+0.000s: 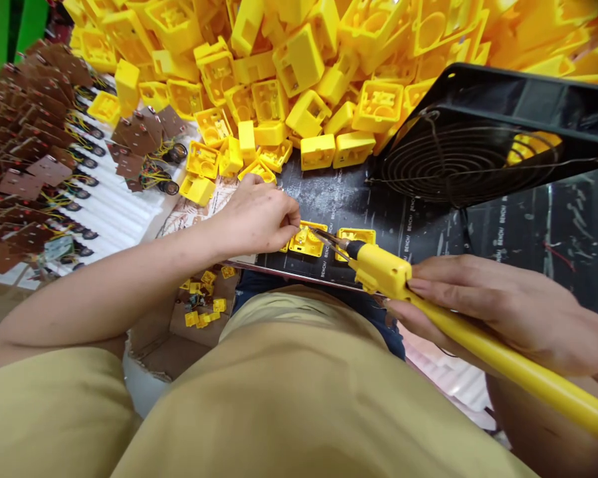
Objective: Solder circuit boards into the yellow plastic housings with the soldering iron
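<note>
My right hand (508,309) grips a yellow soldering iron (393,273) by its long handle, its dark tip pointing left at a small yellow plastic housing (306,241) on the black work board (428,229). My left hand (256,216) pinches at that same housing with its fingertips, possibly holding a thin wire, too small to tell. A second yellow housing (356,236) lies just right of the first, behind the iron's tip.
A large heap of yellow plastic housings (299,66) fills the back. A black fan with a wire grille (473,146) stands at right. Brown circuit boards with wires (34,153) lie in rows at left. Small yellow parts (204,299) sit below the board's edge.
</note>
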Available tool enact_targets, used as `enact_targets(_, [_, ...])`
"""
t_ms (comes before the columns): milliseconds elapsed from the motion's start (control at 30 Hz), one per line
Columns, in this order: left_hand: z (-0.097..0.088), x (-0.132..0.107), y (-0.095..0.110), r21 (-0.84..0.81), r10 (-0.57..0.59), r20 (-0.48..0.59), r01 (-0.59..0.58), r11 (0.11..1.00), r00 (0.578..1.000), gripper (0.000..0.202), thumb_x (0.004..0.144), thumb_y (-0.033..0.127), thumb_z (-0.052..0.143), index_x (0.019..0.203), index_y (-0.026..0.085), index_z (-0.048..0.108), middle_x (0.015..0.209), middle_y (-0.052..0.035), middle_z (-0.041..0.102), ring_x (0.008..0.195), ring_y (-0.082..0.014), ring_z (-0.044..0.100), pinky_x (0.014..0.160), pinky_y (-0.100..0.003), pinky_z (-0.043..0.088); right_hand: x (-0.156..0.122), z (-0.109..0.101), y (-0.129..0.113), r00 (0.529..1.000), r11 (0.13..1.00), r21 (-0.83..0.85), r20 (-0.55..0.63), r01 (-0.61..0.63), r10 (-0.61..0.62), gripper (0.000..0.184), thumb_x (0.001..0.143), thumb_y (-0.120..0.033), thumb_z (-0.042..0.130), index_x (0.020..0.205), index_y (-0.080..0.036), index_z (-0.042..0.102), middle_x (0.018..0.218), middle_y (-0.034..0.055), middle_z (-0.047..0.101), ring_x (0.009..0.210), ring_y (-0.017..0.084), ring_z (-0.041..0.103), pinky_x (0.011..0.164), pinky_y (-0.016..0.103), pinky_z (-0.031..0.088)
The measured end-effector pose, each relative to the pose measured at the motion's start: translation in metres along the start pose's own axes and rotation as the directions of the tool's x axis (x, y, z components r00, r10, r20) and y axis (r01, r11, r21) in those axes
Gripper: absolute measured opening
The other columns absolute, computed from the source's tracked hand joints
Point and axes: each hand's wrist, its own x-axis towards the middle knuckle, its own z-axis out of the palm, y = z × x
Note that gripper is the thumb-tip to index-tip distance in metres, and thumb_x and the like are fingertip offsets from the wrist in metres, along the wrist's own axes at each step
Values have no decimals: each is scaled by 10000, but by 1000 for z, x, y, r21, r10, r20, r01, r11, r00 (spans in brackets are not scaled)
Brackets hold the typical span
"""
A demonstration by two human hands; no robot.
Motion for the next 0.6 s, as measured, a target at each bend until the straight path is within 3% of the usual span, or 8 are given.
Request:
enact_targets(167, [-9,8,5,50,-32,93,28,998,995,177,758,233,550,730,198,721,715,-20,710,748,-201,637,870,-408,408,10,1,-2,999,999,-6,-9,44,-44,100,890,-218,672,909,-220,574,786,18,654,716,136,657,665,272,592])
enact_targets(333, [-9,9,4,54,-18,90,13,998,996,181,749,253,552,718,203,724,692,-20,704,724,-195,635,832,-376,431,21,-1,1,978,978,5,8,209,-209,246,757,-108,783,929,-185,626,792,23,672,718,162,672,679,307,618])
enact_targets(500, [-9,11,2,59,8,80,-12,998,997,186,733,241,543,698,200,721,678,-15,704,694,-173,627,769,-326,432,27,-10,1,973,973,12,18,229,-229,172,791,-133,746,892,-207,628,786,2,674,681,154,666,655,292,616])
enact_targets(600, [-10,11,4,71,-7,89,0,997,996,180,734,242,553,706,204,727,683,-16,705,700,-181,637,753,-319,432,24,-14,-2,987,986,-21,9,163,-163,231,754,-118,786,911,-184,630,793,14,663,712,152,661,691,305,606])
